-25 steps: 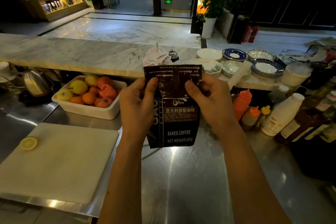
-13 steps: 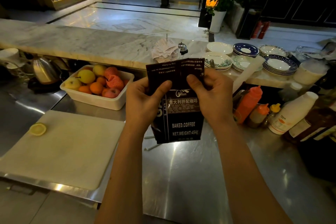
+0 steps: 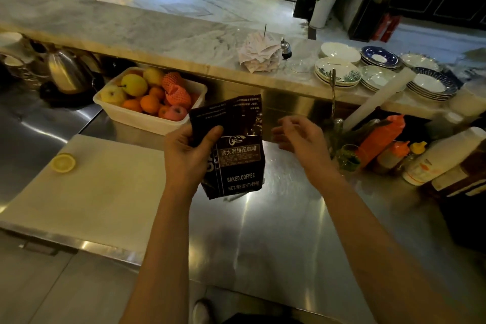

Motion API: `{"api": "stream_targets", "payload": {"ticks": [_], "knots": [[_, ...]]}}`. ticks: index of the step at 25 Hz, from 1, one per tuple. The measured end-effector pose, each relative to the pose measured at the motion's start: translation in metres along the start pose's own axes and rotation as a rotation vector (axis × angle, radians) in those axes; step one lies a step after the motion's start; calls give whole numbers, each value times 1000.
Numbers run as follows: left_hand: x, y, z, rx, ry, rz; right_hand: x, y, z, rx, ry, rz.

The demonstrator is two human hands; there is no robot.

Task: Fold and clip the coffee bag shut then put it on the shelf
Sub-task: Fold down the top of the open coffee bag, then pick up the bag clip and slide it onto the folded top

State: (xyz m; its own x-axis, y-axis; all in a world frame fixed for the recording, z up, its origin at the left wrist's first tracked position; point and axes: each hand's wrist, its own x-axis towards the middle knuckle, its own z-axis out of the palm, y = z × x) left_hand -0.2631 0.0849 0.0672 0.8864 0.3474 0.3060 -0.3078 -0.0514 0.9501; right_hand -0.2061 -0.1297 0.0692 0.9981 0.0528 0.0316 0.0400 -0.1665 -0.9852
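Head view: coffee bag (image 3: 236, 155) in left-hand grip (image 3: 188, 151).

Place: café or bar service counter.
Evidence: steel worktop (image 3: 276, 231), marble bar top (image 3: 131, 31), stacked saucers (image 3: 431, 84), sauce bottles (image 3: 378, 137), fruit tub (image 3: 147, 118).

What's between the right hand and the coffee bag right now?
Nothing: in the head view, only bare steel counter shows in the gap between the open right hand and the coffee bag.
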Motion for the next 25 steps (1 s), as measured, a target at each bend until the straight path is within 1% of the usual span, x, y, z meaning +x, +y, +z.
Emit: {"api": "stream_targets", "payload": {"ticks": [4, 7, 9, 11, 14, 16, 20, 25], "knots": [[3, -21, -39, 18, 55, -60, 18, 65, 16, -449, -93, 119], [1, -33, -57, 54, 99, -133, 21, 112, 25, -740, -279, 141], [0, -39, -62, 80, 134, -176, 24, 143, 28, -940, -424, 115], [-2, -44, -62, 113, 184, -200, 34, 166, 29, -1069, -528, 78], [-7, -47, -55, 151, 280, -240, 55, 190, 30, -1213, -620, -7], [-10, -50, -48, 190, 313, -262, 64, 203, 31, -1274, -685, -60], [-17, -54, -35, 242, 368, -284, 73, 223, 31, -1271, -746, -115], [-22, -52, -19, 285, 418, -287, 78, 233, 25, -1256, -755, -179]]}}
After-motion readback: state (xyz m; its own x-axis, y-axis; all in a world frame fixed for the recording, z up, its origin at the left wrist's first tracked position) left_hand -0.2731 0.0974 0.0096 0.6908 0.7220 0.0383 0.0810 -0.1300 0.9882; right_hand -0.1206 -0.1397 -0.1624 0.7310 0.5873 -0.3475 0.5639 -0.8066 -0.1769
